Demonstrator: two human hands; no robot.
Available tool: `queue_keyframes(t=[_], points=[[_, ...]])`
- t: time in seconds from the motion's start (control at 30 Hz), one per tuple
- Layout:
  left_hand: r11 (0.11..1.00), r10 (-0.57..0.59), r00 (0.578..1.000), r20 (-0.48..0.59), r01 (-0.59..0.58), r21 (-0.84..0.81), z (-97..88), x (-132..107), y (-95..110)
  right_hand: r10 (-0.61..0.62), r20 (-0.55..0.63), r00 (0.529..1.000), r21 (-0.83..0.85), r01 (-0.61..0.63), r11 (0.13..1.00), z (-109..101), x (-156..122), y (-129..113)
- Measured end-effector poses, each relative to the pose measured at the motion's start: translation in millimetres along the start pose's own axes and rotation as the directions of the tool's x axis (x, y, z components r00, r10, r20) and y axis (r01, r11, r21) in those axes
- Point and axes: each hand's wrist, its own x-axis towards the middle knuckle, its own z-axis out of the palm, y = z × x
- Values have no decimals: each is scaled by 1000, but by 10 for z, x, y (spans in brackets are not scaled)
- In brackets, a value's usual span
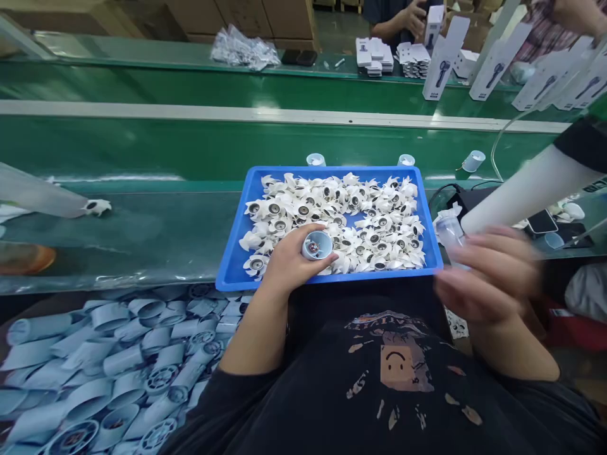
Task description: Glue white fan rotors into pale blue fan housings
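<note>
My left hand (293,260) is wrapped round a small pale blue cylindrical housing (324,238), its open end up with a coppery motor part inside. It is held over the front of a blue tray (332,279) heaped with white fan impellers (303,208). My right hand (490,272) is smeared by motion just beyond the tray's right corner. Beside its fingers is a clear plastic container (449,231); whether they touch it, or hold anything, I cannot tell.
Many pale blue housings (123,360) fill the lower left. A thick white tube (526,183) slants in from the right. Three small blue cups, one a tipped cup (473,161), stand behind the tray. White boxes (446,63) line the far ledge, near another person's hand (416,19).
</note>
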Motion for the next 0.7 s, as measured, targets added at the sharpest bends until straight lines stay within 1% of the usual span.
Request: queue_keyframes(t=[0.03,0.07,0.1,0.13,0.17,0.23,0.27,0.3,0.43,0.57,0.6,0.63,0.7], points=[[1000,1,1000,1,-1,-3,-4,0,-2,21,210,977,36,-30,999,134,22,-31],[1000,5,1000,2,-5,-6,-7,-2,-7,106,634,766,44,-173,984,286,35,-38],[1000,10,1000,4,-10,-8,-8,-5,-14,152,771,618,-6,-232,973,444,41,-23],[1000,16,1000,4,-16,-9,-7,-9,-19,181,831,526,-45,-261,964,593,42,7],[1000,23,1000,3,-23,-9,-4,-14,-23,211,883,419,-90,-290,953,723,45,47],[999,39,999,1,-39,-8,3,-21,-23,248,911,329,-144,-308,940,890,74,116],[999,49,999,2,-49,-8,7,-23,-21,261,920,291,-165,-314,935,925,105,134],[998,59,998,6,-59,-10,10,-24,-18,274,924,266,-183,-320,930,933,146,136],[996,88,996,29,-87,-29,15,-23,-10,320,924,209,-237,-344,908,862,294,41],[994,101,994,50,-99,-34,5,-31,-7,360,928,98,-303,-364,881,894,264,-21],[995,100,994,52,-98,-32,1,-35,-5,369,926,78,-316,-373,872,916,246,-18],[995,97,994,55,-95,-31,-3,-39,-2,379,923,66,-328,-384,863,934,236,-11],[996,87,994,59,-85,-29,-9,-47,5,413,908,69,-352,-407,843,945,246,-3]])
